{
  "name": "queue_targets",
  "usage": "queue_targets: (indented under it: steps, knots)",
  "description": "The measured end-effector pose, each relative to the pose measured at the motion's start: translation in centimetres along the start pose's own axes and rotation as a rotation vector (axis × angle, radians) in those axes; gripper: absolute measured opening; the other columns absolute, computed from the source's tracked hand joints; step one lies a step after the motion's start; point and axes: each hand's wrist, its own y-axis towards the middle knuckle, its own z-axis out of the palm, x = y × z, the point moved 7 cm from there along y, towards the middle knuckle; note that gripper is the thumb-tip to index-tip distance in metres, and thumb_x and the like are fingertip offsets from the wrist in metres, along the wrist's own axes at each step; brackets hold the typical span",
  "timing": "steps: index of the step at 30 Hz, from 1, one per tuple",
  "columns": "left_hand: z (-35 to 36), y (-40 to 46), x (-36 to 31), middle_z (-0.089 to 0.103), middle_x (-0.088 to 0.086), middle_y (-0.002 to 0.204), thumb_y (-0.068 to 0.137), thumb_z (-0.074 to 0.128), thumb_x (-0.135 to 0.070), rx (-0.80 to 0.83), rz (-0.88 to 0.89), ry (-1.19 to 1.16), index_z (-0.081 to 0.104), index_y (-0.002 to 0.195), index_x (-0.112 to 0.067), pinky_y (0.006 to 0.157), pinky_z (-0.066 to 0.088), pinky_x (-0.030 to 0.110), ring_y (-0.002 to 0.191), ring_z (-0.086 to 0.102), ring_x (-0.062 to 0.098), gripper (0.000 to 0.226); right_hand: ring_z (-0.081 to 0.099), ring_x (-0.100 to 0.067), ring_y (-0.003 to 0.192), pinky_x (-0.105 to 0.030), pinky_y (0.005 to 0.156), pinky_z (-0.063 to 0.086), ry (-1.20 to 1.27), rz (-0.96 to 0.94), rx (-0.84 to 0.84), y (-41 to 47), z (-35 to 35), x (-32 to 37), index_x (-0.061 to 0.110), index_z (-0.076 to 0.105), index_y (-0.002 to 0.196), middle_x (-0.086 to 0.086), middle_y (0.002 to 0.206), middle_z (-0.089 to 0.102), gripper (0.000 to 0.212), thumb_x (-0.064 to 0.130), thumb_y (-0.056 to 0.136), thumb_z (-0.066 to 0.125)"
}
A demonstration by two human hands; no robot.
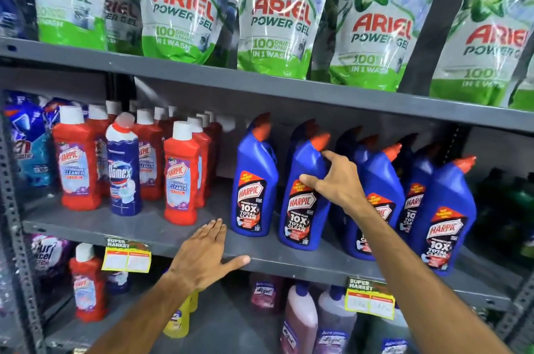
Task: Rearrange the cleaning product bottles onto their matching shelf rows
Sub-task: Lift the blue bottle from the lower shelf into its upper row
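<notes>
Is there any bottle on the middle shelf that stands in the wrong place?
Yes. One blue Domex bottle stands among the red Harpic bathroom cleaner bottles on the left of the middle shelf. It differs in brand, colour and shape from its neighbours. The right hand grips a blue Harpic bottle, not that one.

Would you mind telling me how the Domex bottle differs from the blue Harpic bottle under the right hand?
The Domex bottle has a white neck and stands among red bottles; the Harpic bottle has an orange-red cap and stands among its own kind. The right hand touches only the Harpic bottle. Both are blue and upright on the same shelf.
</notes>
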Motion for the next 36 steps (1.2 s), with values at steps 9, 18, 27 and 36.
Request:
queue_targets:
  steps: [9,18,27,36]
  knots:
    - [0.3,0.1,0.2,0.012,0.009,0.174,0.073,0.000,-0.103,-0.018,0.005,0.025,0.012,0.165,-0.008,0.125,0.002,0.031,0.161,0.009,0.019,0.133,0.068,-0.018,0.122,-0.033,0.105,0.053,0.126,-0.016,0.016,-0.2,1.0,-1.1,0.019,0.062,0.143,0.001,0.132,0.074,0.082,0.039,0.071,0.097]
    - [0.2,0.0,0.1,0.011,0.009,0.174,0.073,-0.002,-0.103,-0.019,0.005,0.040,0.011,0.165,-0.008,0.124,0.001,0.031,0.161,0.010,0.020,0.132,0.072,-0.001,0.111,-0.037,0.100,0.060,0.402,0.223,0.179,-7.4,6.9,-9.7,0.027,0.053,0.138,0.012,0.123,0.075,0.102,0.046,0.052,0.104]
    - [0.4,0.1,0.2,0.009,0.007,0.175,0.073,0.000,-0.103,0.017,-0.011,0.022,0.009,0.165,-0.010,0.123,0.000,0.031,0.161,0.008,0.018,0.131,0.071,0.009,0.101,-0.012,0.085,0.057,0.424,0.257,0.186,-8.2,9.6,-12.3,0.025,0.059,0.132,0.015,0.117,0.076,0.077,0.021,0.067,0.101]
    - [-0.1,-0.1,-0.2,0.004,0.007,0.175,0.074,0.000,-0.102,0.072,-0.018,0.025,0.005,0.165,-0.010,0.123,-0.001,0.030,0.161,0.004,0.018,0.130,0.071,0.002,0.107,-0.028,0.096,0.057,0.450,0.267,0.207,-7.9,10.0,-12.9,0.031,0.058,0.135,0.016,0.120,0.076,0.080,0.033,0.066,0.100]
